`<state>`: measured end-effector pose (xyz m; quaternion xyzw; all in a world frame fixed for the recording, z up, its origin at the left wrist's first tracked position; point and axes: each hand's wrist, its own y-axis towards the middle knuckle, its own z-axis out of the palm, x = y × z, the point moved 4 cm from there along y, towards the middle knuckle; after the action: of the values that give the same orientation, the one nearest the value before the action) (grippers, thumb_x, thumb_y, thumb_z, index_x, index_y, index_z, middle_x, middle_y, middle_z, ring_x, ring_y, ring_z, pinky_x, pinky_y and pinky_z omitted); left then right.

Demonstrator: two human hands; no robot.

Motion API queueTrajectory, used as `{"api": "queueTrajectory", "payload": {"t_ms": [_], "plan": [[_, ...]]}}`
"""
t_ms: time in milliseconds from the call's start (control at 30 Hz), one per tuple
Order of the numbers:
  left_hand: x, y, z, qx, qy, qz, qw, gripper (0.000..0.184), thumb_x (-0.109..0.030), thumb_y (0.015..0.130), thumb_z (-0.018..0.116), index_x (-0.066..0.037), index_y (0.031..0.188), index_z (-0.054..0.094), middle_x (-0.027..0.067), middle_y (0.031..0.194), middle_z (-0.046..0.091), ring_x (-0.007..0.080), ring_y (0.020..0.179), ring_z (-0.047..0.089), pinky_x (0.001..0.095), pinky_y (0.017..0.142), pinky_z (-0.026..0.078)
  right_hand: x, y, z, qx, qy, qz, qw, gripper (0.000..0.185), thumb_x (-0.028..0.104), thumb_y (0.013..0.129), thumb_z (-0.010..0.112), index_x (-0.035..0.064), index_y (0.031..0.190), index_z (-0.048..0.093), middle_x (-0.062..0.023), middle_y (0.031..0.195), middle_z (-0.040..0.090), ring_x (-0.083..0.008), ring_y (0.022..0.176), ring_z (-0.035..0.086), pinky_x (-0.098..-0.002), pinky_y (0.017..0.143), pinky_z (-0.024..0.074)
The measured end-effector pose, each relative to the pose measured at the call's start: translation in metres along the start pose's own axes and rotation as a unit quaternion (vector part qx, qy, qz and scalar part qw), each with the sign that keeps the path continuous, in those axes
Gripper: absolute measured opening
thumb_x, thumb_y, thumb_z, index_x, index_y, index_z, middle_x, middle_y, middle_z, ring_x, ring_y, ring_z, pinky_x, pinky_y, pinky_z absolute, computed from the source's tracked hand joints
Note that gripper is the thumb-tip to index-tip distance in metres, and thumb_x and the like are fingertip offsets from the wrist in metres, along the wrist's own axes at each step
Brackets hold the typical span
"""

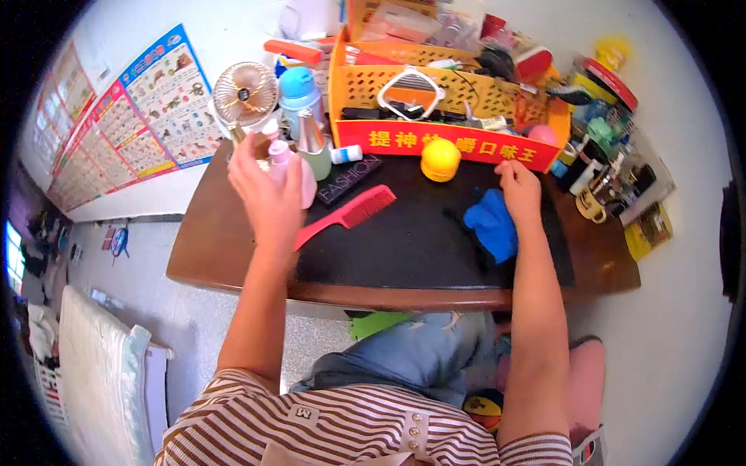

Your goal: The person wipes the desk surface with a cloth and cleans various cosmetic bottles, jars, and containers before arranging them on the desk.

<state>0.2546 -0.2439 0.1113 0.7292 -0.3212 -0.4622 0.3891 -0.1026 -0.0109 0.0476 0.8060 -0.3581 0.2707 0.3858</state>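
Observation:
My left hand (268, 182) is at the left of the desk, its fingers apart around a pink bottle (306, 186); whether it touches the bottle is unclear. A pink comb (353, 211) lies on the black mat beside a dark box marked FASHION (350, 180). My right hand (519, 186) rests near the yellow rack's front, fingers curled together, beside a crumpled blue cloth (491, 225). What those fingers hold, if anything, is hidden. A round yellow container (440, 161) stands between the hands, before the rack.
A yellow rack (373, 140) full of small items spans the back. At the left stand a small fan (245, 95), a blue-capped bottle (298, 85) and a pale green bottle (317, 159). Several cups and containers crowd the right end. The desk's front edge (404, 297) curves before my body.

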Motion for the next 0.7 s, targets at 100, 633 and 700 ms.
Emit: {"api": "queueTrajectory", "payload": {"t_ms": [100, 633, 700], "plan": [[0.023, -0.009, 0.01, 0.101, 0.038, -0.053, 0.993, 0.074, -0.023, 0.081, 0.08, 0.004, 0.139, 0.043, 0.0237, 0.132, 0.051, 0.0386, 0.126, 0.047, 0.0462, 0.108, 0.037, 0.007, -0.003, -0.005, -0.007, -0.016, -0.013, 1.0, 0.032, 0.029, 0.098, 0.054, 0.0033, 0.096, 0.073, -0.0183, 0.093, 0.073, -0.0354, 0.092, 0.071, -0.0422, 0.081, 0.054], [0.007, -0.021, 0.008, 0.073, 0.055, 0.034, 0.995, 0.071, -0.004, 0.084, 0.067, -0.002, 0.148, 0.038, 0.0214, 0.143, 0.044, 0.0396, 0.136, 0.036, 0.0499, 0.115, 0.027, 0.048, -0.102, -0.031, 0.092, -0.238, -0.203, 0.945, 0.051, 0.035, 0.082, 0.076, 0.0086, 0.125, 0.063, -0.01, 0.13, 0.059, -0.0318, 0.125, 0.05, -0.0471, 0.104, 0.0405], [-0.001, -0.021, 0.003, 0.022, 0.04, 0.056, 0.997, 0.069, -0.002, 0.084, 0.064, -0.001, 0.148, 0.037, 0.0217, 0.142, 0.044, 0.0394, 0.137, 0.035, 0.0508, 0.116, 0.024, 0.031, -0.086, -0.041, 0.089, -0.268, -0.14, 0.949, 0.049, 0.031, 0.085, 0.074, 0.0075, 0.126, 0.063, -0.0122, 0.133, 0.058, -0.0334, 0.125, 0.051, -0.048, 0.105, 0.0409]]}}
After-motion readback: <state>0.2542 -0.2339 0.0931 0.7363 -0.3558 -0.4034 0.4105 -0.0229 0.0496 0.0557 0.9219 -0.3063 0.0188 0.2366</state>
